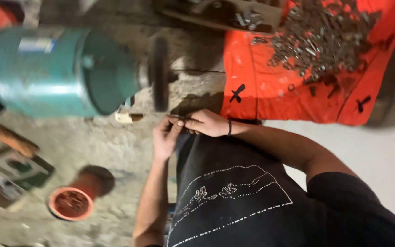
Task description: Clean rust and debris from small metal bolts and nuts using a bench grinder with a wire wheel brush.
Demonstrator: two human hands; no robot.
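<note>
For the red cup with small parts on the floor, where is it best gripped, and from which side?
Probably around the outer wall of the red cup, just behind its round rim, coming from the side. It appears tilted with its open mouth toward the camera, so a grip from above risks spilling the parts inside.

My shirt (pixel 252 201) is black with white dotted lines; the motor (pixel 56 71) is teal, the cloth (pixel 270 91) orange with black marks.
</note>
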